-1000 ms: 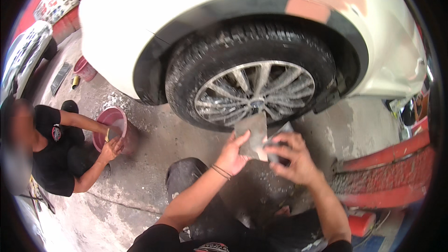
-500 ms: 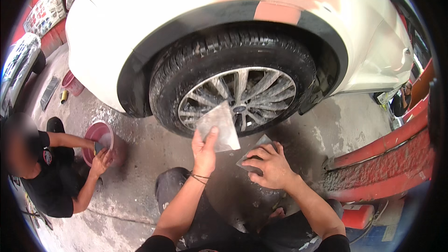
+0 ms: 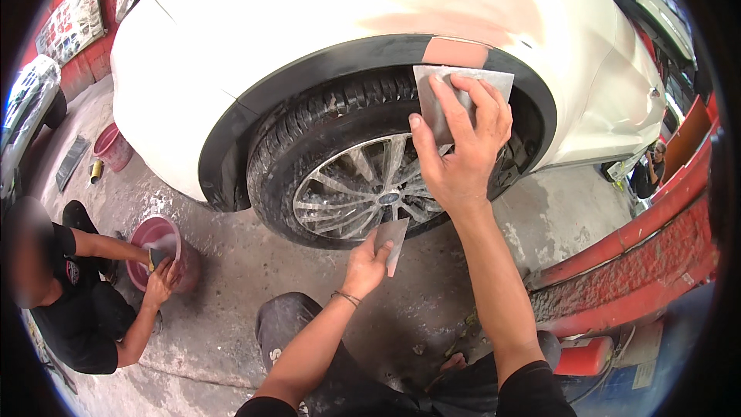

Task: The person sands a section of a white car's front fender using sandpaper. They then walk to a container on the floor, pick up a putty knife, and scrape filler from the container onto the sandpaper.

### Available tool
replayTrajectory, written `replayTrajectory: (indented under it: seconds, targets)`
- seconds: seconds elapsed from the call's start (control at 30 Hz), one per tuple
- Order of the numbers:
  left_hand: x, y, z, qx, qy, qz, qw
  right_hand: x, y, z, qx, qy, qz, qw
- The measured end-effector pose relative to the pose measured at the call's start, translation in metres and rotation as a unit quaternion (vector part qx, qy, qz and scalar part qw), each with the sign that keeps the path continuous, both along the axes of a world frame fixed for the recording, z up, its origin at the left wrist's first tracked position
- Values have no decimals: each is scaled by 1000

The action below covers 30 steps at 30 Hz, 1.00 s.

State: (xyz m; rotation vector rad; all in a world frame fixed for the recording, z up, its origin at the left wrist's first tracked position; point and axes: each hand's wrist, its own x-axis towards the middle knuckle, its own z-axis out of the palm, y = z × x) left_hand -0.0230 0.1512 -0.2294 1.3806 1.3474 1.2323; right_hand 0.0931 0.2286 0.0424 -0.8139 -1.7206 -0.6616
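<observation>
The right arm (image 3: 498, 286) reaches forward, the right grip (image 3: 467, 158) with fingers (image 3: 486, 104) spread, while the left grip (image 3: 365, 269) pinches lower.

Vehicle body-repair workshop, by look. White car (image 3: 293, 4) across far side, pinkish patches on fender (image 3: 478, 0) and black wheel-arch trim (image 3: 309, 73). Stained, splashed concrete floor (image 3: 224, 289). Left: two reddish buckets (image 3: 187, 266), co-worker (image 3: 81, 332) in black crouching at nearer one. Right: scuffed red beams (image 3: 617, 247), grime-caked between.

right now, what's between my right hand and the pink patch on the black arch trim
In the head view, the upper part of a grey sheet lies between your right hand and the pink patch.
</observation>
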Motion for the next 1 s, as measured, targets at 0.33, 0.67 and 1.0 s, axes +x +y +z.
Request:
replayTrajectory:
  seconds: [0.33, 0.67, 1.0]
  targets:
    - [-10, 2, 3, -1, -65, 5, 998, -26, 20, 4, 48, -17, -43, 998]
    - [-11, 2, 5, 3, -57, 2, 998, -25, 2, 27, 29, -18, -51, 998]
    - [-8, 2, 9, -13, -69, -9, 997, -19, 4, 15, 45, -13, -37, 998]
